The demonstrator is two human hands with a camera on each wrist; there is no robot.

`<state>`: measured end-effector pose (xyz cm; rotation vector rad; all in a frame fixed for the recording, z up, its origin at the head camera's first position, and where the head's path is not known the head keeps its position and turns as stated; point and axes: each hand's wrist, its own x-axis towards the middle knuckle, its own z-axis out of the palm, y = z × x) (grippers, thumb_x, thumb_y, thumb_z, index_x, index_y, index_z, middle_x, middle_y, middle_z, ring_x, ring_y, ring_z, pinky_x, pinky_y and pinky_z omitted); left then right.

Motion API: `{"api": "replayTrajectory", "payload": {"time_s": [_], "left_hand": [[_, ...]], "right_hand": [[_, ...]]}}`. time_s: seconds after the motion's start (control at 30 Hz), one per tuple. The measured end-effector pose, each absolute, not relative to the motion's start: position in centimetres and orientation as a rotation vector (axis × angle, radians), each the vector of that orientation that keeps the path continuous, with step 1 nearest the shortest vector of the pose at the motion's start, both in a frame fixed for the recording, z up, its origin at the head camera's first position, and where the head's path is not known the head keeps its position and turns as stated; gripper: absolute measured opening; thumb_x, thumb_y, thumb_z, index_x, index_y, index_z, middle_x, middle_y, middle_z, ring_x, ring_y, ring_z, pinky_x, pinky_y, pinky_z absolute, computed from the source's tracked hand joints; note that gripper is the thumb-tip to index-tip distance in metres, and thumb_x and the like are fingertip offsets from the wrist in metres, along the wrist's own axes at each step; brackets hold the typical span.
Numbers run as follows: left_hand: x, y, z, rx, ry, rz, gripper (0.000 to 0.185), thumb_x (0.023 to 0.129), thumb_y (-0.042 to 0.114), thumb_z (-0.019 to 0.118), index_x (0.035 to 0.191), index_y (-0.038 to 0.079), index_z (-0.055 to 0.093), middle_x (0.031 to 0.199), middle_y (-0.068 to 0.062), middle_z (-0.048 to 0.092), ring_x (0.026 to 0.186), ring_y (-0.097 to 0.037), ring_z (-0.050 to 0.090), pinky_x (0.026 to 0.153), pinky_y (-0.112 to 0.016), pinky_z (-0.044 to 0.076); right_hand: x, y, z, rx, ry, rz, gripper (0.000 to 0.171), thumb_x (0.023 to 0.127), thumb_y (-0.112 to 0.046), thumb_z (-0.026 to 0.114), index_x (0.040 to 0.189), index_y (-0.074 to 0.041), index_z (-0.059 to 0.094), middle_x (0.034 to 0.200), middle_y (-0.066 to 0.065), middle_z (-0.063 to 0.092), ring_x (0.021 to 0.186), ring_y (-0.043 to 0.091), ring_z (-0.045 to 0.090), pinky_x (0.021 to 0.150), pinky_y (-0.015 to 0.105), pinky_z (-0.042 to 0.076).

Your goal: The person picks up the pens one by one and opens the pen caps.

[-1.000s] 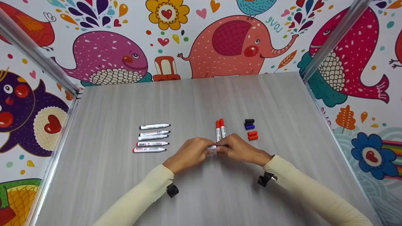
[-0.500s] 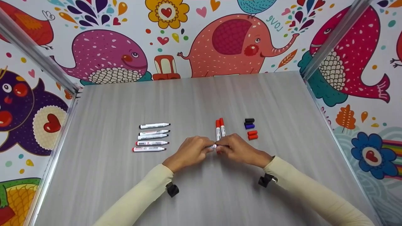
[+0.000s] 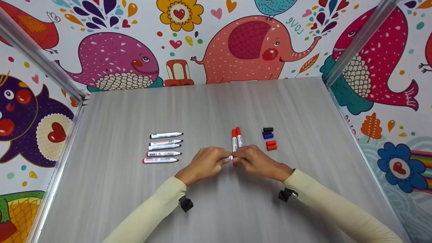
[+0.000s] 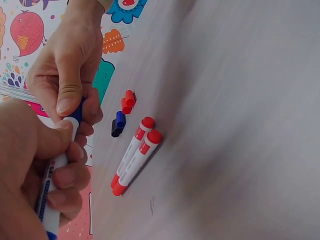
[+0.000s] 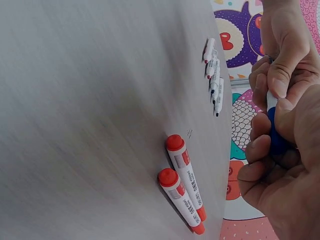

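My left hand [image 3: 206,162] grips a white marker [image 4: 51,192] with a blue end, its fingers curled round the barrel. Pinched in my right hand [image 3: 258,160] is a blue cap [image 5: 277,132], which sits over the marker's other end. Both hands meet above the table, thumbs almost touching. Two red-capped white markers [image 4: 134,162] lie side by side on the table just beyond the hands; in the head view the right hand partly covers their near ends. How far the cap is pushed on is hidden by the fingers.
On the left lies a column of several uncapped white markers [image 3: 162,160], tips pointing right. Loose caps rest at the right: two red caps [image 3: 271,145], a blue cap [image 3: 268,136] and black ones [image 3: 268,129]. Patterned walls [image 3: 182,44] border the grey table [image 3: 209,111].
The hands have drawn slightly closer, and less of the white barrel shows between them. My right hand has shifted slightly. The markers and caps on the table have stayed put.
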<state>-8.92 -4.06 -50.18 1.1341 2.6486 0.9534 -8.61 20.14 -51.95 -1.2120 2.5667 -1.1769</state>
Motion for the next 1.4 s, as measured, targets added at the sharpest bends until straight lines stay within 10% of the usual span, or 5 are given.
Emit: {"api": "replayTrajectory", "payload": {"time_s": [0.6, 1.1, 1.4], "left_hand": [[-9.6, -6.1, -50.7, 1.161, 2.564, 1.077, 0.015, 0.106, 0.009, 0.072, 0.118, 0.008, 0.082, 0.088, 0.001, 0.07, 0.075, -0.011, 0.054, 0.072, -0.033, 0.047], [-9.1, -7.9, -50.6, 1.063, 2.623, 1.142, 0.031, 0.098, 0.011, 0.083, 0.129, 0.005, 0.08, 0.11, -0.006, 0.078, 0.091, -0.015, 0.067, 0.083, -0.039, 0.059], [-8.6, -9.3, -51.5, 1.009, 2.716, 1.256, 0.014, 0.095, 0.008, 0.086, 0.107, 0.008, 0.079, 0.105, 0.0, 0.077, 0.093, -0.015, 0.07, 0.083, -0.039, 0.059]], "right_hand": [[-8.7, 21.3, -52.0, -1.489, 2.73, -0.963, 0.034, 0.094, 0.003, 0.083, 0.127, -0.002, 0.077, 0.114, 0.009, 0.076, 0.105, 0.024, 0.072, 0.095, 0.038, 0.063], [-8.7, 22.6, -52.6, -1.344, 2.831, -1.065, 0.032, 0.09, -0.007, 0.09, 0.121, -0.006, 0.082, 0.114, 0.004, 0.064, 0.103, 0.017, 0.059, 0.078, 0.028, 0.056], [-8.3, 23.7, -53.2, -1.266, 2.823, -1.128, 0.032, 0.085, -0.004, 0.092, 0.115, -0.002, 0.082, 0.113, 0.003, 0.066, 0.106, 0.018, 0.065, 0.089, 0.025, 0.061]]}}
